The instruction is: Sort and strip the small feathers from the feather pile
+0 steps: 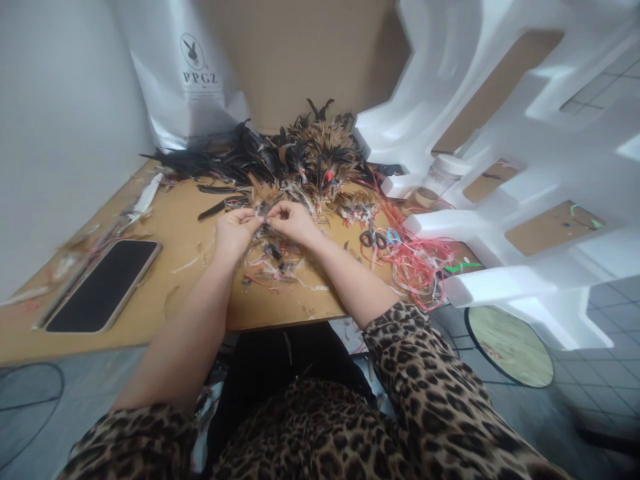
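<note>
My left hand (235,230) and my right hand (289,220) meet over the table, fingertips pinched close together on a small bunch of brown feathers (263,193). The bunch points away from me, its base hidden by my fingers. Below my hands lies a loose heap of feather scraps and strings (275,257). Just behind them spreads a large pile of black and brown feathers (320,150). A smaller clump of brown feathers (357,205) rests to the right, near black-handled scissors (373,239).
A phone (105,285) lies at the left of the table (200,300). Tangled pink strings (420,263) cover the right edge. White foam pieces (490,233) rise on the right beside a clear jar (444,175). A silver bag (185,80) stands behind. A round stool (510,347) is below.
</note>
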`<state>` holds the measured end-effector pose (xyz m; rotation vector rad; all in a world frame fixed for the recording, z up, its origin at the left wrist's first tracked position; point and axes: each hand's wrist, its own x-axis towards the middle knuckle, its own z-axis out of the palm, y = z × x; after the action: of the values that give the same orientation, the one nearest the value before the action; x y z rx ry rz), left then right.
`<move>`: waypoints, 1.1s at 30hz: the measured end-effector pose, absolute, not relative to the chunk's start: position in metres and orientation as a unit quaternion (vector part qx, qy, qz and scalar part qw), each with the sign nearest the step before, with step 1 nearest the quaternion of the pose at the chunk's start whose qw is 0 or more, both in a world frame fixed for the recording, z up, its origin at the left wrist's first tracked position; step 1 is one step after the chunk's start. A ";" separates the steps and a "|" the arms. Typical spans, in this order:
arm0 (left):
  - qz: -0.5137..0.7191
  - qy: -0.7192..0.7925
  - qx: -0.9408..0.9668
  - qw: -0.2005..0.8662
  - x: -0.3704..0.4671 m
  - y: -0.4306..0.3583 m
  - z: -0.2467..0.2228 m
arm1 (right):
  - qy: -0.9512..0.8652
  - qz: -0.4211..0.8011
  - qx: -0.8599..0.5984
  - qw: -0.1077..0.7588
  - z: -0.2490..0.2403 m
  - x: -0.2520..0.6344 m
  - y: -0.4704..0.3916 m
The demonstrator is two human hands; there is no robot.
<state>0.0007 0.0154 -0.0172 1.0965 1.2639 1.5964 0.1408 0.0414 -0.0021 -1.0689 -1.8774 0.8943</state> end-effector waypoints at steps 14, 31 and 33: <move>0.653 0.507 0.393 0.402 0.004 0.015 -0.015 | -0.686 0.427 -0.422 0.412 -0.005 0.138 0.045; 0.662 0.494 0.392 0.406 0.005 0.013 -0.012 | -0.632 0.521 -0.395 0.415 0.000 0.141 0.042; 0.661 0.490 0.399 0.404 0.004 0.013 -0.013 | -0.634 0.519 -0.393 0.418 0.002 0.141 0.040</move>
<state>0.0038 0.0133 -0.0126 1.0072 1.2381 1.6696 0.1409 0.0399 0.0022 -0.9871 -1.5894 1.3017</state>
